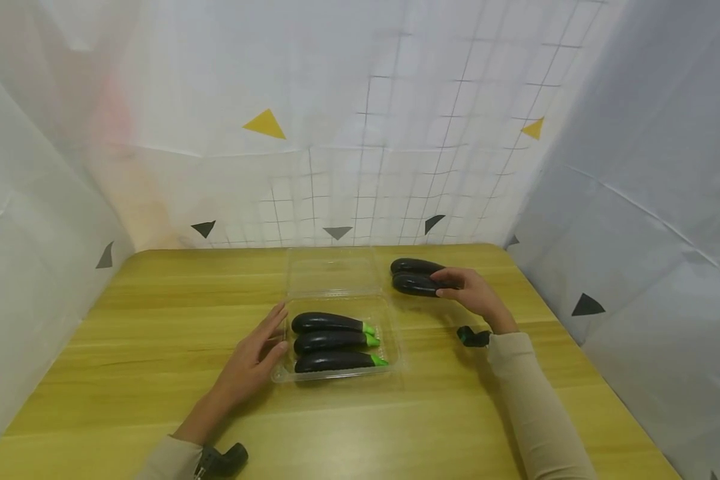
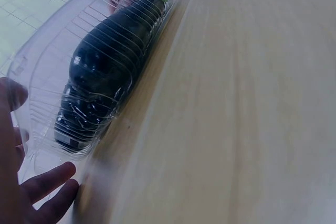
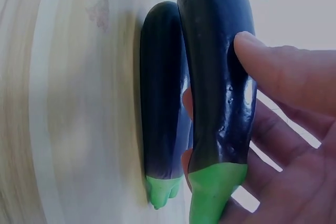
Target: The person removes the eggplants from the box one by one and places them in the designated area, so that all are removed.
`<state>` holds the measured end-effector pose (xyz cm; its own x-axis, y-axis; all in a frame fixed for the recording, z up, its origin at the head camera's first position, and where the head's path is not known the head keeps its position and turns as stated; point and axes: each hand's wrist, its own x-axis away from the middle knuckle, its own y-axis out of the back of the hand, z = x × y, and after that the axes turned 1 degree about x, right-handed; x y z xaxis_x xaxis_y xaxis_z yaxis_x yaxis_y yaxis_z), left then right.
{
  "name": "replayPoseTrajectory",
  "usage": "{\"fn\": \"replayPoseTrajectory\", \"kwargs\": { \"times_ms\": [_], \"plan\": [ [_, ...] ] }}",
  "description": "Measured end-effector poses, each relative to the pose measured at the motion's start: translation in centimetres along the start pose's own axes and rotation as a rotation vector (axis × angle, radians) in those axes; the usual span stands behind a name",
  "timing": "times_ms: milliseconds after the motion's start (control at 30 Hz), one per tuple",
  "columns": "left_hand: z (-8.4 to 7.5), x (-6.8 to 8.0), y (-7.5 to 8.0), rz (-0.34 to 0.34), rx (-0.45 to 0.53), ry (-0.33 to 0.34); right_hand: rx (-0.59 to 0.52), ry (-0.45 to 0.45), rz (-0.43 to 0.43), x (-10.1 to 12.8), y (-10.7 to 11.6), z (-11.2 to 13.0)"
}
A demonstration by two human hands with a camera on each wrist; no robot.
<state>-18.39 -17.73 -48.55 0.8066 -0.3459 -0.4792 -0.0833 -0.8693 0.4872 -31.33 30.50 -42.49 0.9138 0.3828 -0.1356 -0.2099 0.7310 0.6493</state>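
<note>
Three eggplants [image 1: 330, 342] already lie side by side in the clear tray [image 1: 396, 347], and I judge I am picking up a fourth: my right hand [image 1: 471, 291] curls thumb and fingers round the nearer eggplant [image 1: 417, 285] of the two loose ones at the table's [image 1: 126, 347] far right. My left hand [image 1: 249, 363] rests flat, fingers straight, against the tray's left edge. Next I'd lift and fit it into the little room left; my palm hides its stem from the head view.
</note>
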Motion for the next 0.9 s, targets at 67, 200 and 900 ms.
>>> {"fn": "replayPoseTrajectory", "kwargs": {
  "times_ms": [67,200,900],
  "plan": [
    [0.0,0.0,0.0,0.002,-0.003,0.001,0.013,-0.007,0.0,0.1,0.0,-0.1],
    [0.0,0.0,0.0,0.006,-0.007,0.002,0.02,-0.02,-0.003,0.2,-0.1,-0.4],
    [0.1,0.0,0.0,0.002,-0.017,0.005,0.065,-0.001,-0.029,-0.2,-0.9,-2.5]
  ]
}}
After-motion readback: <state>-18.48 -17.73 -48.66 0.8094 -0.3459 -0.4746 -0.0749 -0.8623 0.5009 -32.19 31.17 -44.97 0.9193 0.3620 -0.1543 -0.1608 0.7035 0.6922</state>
